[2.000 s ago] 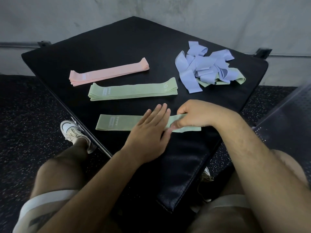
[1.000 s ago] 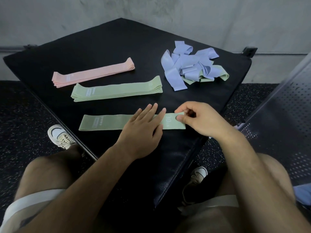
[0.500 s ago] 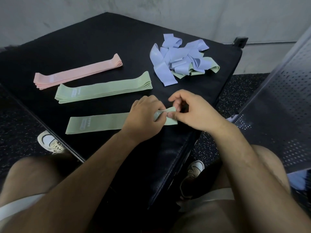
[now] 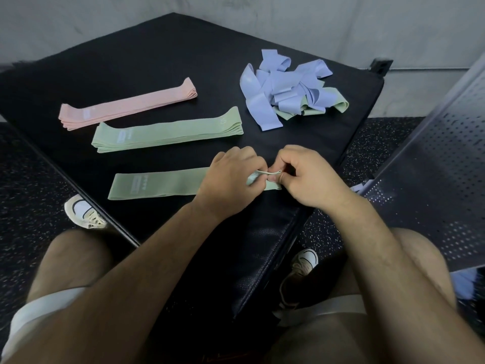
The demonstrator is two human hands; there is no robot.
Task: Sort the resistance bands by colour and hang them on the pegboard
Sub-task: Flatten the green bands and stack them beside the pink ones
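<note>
Mostly I see a black padded surface (image 4: 157, 61), one corner pointing toward me, set against a grey concrete wall (image 4: 78, 11) over a dark speckled floor (image 4: 26, 193). At far left a white shoe (image 4: 84, 211) rests on that floor beside the pad's edge.

On the pad, from the left, there is a flat pink stack (image 4: 126, 105). Just nearer me is a flat green stack (image 4: 168, 131), and nearest me a single green band (image 4: 157, 183) lies lengthwise. The left hand (image 4: 228, 185), fingers curled, pinches this band near its right end. The right hand (image 4: 312, 179), just beside it, pinches the looped end between thumb and curled fingers, raising it slightly off the pad.

Farther back and to the right I see a tangled blue heap (image 4: 283, 88) with one green loop (image 4: 338, 105) partly beneath it. At far right is a perforated grey panel (image 4: 433, 193).
</note>
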